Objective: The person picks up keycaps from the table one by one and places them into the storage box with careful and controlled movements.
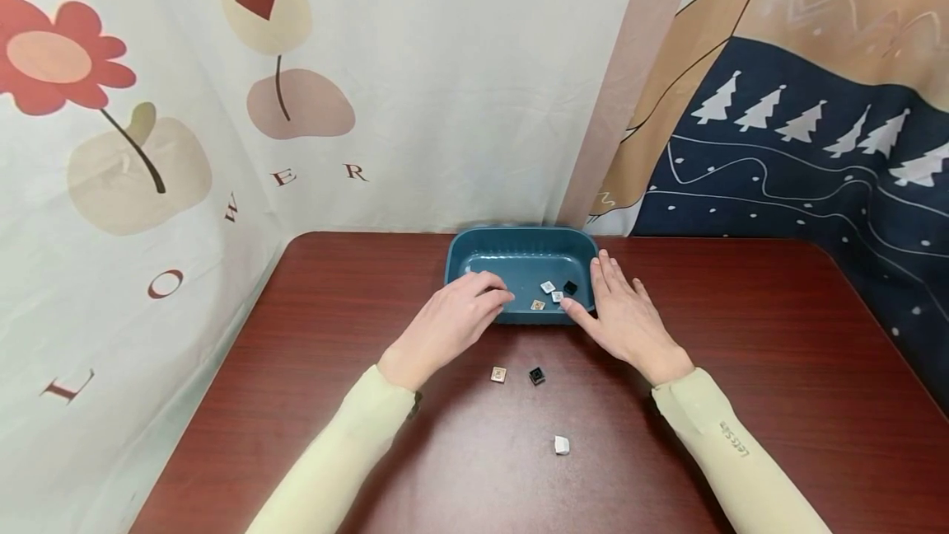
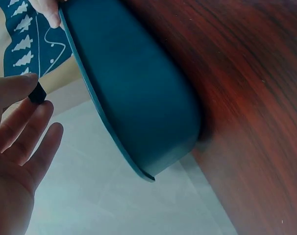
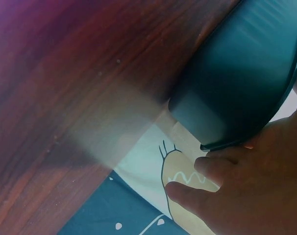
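My left hand [image 1: 458, 316] is over the front left rim of a blue-green plastic bin [image 1: 474, 239]. Between its thumb and fingertips it pinches a small black keycap [image 2: 37, 94], seen in the left wrist view. On the bin's right rim rests my right hand [image 1: 630, 324], fingers straight along the side and thumb at the front rim. Inside the bin lie a white keycap [image 1: 547, 287], a second white keycap [image 1: 558, 297], a black keycap [image 1: 570, 288] and a beige keycap [image 1: 537, 305].
In front of the bin, on the reddish-brown table [image 1: 356, 295], are a beige keycap [image 1: 499, 374] and a black keycap [image 1: 537, 376]. Nearer the front is a white keycap [image 1: 562, 445]. A printed curtain [image 1: 445, 105] hangs right behind the bin.
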`<state>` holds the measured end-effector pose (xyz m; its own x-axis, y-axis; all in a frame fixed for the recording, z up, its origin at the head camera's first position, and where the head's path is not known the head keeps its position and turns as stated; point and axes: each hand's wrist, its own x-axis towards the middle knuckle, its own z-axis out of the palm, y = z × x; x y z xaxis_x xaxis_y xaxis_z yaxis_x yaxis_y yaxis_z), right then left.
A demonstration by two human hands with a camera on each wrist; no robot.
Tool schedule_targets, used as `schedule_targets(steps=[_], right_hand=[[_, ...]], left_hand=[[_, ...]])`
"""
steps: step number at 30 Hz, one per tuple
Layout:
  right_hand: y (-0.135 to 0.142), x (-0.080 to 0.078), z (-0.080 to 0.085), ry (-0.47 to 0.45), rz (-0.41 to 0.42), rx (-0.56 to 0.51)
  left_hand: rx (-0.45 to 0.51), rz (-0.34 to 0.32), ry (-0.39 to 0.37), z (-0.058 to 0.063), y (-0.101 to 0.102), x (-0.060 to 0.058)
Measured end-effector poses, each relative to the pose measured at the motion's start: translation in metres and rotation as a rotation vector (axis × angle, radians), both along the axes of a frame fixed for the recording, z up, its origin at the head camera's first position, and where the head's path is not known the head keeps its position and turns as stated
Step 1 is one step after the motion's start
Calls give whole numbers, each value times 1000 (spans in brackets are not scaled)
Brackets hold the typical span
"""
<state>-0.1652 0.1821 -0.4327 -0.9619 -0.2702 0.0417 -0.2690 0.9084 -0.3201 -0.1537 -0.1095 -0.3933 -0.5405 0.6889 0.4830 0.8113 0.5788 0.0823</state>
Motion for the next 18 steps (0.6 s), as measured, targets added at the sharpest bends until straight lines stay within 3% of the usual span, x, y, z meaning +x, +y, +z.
schedule_targets(steps=[18], right_hand=[[0, 0, 0, -17, -7, 3]], left_hand=[[-64, 104, -136, -11, 17, -33]])
